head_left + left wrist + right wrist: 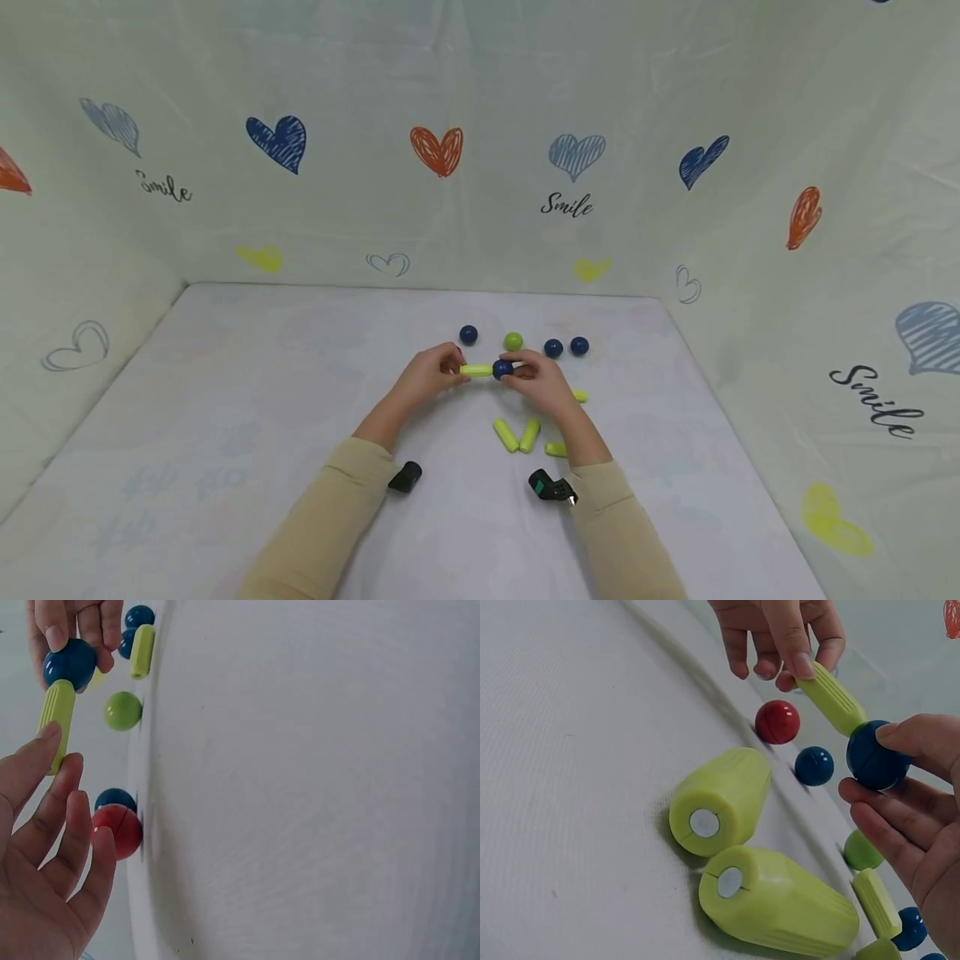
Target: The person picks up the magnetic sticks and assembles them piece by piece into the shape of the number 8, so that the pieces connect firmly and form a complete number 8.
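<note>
My left hand (429, 372) pinches one end of a yellow-green ridged rod (476, 370) between thumb and fingertips. At the rod's other end is a dark blue ball (502, 369), which my right hand (538, 382) holds between thumb and fingers. Rod and ball meet end to end, as the right wrist view shows with the rod (831, 697) against the ball (877, 755). Both are held up off the table. A red ball (778, 721) lies beyond the left hand, mostly hidden by it in the head view.
Behind the hands lie a blue ball (468, 335), a green ball (513, 341) and two more blue balls (553, 348). Nearer, several yellow-green rods (506, 435) lie on the white table (225, 433), some partly behind the right arm. Metallic discs (705, 823) show in two rod ends.
</note>
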Demonstrator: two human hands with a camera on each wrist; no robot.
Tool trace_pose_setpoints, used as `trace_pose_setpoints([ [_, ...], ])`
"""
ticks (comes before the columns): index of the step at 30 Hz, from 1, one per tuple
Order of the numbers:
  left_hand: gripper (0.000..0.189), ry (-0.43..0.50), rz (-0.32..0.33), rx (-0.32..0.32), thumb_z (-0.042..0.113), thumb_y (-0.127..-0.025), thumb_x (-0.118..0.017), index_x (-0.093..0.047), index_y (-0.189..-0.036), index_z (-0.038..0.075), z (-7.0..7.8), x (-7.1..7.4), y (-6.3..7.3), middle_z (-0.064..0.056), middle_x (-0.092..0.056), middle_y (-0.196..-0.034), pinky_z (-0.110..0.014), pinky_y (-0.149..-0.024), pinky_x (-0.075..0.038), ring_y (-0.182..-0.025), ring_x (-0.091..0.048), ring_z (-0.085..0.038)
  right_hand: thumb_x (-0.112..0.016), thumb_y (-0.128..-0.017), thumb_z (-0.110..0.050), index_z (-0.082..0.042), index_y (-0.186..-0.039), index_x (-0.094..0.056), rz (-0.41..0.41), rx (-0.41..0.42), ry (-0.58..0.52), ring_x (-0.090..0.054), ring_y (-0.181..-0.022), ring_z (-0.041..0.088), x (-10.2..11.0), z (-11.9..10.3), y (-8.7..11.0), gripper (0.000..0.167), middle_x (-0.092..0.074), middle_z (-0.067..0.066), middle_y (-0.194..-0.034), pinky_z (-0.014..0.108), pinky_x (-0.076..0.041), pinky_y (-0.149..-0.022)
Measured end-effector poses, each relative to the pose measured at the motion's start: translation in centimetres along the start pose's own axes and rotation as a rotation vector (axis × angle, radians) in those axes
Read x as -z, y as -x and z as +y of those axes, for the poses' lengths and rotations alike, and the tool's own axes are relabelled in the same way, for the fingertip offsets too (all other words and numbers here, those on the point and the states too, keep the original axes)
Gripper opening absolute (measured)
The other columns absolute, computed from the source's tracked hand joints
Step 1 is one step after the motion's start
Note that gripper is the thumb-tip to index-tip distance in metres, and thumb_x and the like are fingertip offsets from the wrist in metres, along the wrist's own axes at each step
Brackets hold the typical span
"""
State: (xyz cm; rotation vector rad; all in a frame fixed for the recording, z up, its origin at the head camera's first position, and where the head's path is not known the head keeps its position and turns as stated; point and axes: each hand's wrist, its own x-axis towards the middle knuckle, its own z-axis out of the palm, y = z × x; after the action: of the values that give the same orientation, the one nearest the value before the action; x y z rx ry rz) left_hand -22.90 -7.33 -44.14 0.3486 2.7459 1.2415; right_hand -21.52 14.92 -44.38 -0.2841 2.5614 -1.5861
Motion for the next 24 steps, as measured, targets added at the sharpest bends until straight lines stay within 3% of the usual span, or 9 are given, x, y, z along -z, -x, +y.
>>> trace_pose_setpoints([
  [6, 0.024, 0.068, 0.029, -0.007, 0.011, -0.083, -0.079, -0.064, -0.101, 0.010, 0.0, -0.8, 0.0, 0.000, -0.062, -0.084, -0.030, -0.068, -0.045, -0.077, -0.054, -0.017, -0.073, -0.088, -0.010, -0.011, -0.124, -0.066, 0.024, -0.023, 0.003, -0.064, -0.101, 0.022, 0.5, 1.2, -0.1, 0.037, -0.061, 0.007, -0.123, 0.037, -0.051, -0.084],
  [13, 0.034, 0.104, 0.023, 0.063, 0.012, -0.084, -0.078, -0.063, -0.115, 0.013, 0.4, -1.6, 0.3, 0.002, -0.063, -0.082, -0.031, -0.066, -0.044, -0.074, -0.054, -0.017, -0.073, -0.088, -0.010, -0.009, -0.125, -0.065, 0.083, -0.010, -0.004, -0.063, -0.106, 0.028, 1.5, 1.7, 0.2, 0.038, -0.059, 0.011, -0.127, 0.041, -0.050, -0.087],
  [19, 0.037, 0.091, -0.046, 0.109, 0.015, -0.081, -0.081, -0.062, -0.114, 0.012, 1.2, -1.9, 0.7, 0.000, -0.062, -0.082, -0.031, -0.070, -0.048, -0.075, -0.057, -0.018, -0.073, -0.088, -0.010, -0.010, -0.124, -0.065, 0.083, -0.024, -0.014, -0.063, -0.107, 0.028, 1.9, 2.5, 0.1, 0.037, -0.059, 0.011, -0.127, 0.039, -0.051, -0.086],
  [24, 0.035, 0.051, -0.124, 0.076, 0.017, -0.080, -0.082, -0.063, -0.108, 0.011, 1.8, -2.3, 1.0, 0.002, -0.063, -0.084, -0.031, -0.073, -0.049, -0.076, -0.059, -0.016, -0.072, -0.088, -0.009, -0.010, -0.122, -0.067, 0.100, -0.029, -0.015, -0.064, -0.103, 0.026, 2.2, 3.0, 0.0, 0.035, -0.062, 0.011, -0.121, 0.036, -0.051, -0.081],
])
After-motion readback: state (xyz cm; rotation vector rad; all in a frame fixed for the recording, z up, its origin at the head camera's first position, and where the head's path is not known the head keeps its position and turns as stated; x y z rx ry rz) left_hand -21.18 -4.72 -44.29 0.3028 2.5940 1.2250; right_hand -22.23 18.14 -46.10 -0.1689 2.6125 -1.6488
